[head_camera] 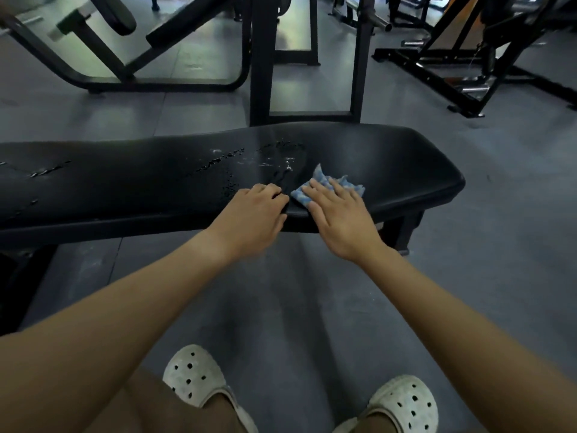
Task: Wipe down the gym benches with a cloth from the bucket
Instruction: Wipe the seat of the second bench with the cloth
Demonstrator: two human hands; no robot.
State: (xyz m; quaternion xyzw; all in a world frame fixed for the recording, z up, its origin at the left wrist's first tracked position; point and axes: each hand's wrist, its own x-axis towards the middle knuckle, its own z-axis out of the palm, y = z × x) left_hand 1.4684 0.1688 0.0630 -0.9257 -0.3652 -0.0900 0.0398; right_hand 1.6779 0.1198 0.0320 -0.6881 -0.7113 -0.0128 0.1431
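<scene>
The desk (pixel 125 176), a long black padded slab, runs its long axis left to right across mid-frame, its rounded end pointing toward the right edge. It looks heavy, firm and slick where water beads (pixel 224 160) sit near the centre. Just right of them, the left hand (pixel 253 210) curls its fingers over the near edge, bracing. Beside it lies the cloth (pixel 320 178), blue, crumpled, soft, probably damp and light enough to bunch. It is best handled under a flat palm, as the right hand (pixel 340 214) does, fingers spread straight, pressing it onto the pad's right part.
</scene>
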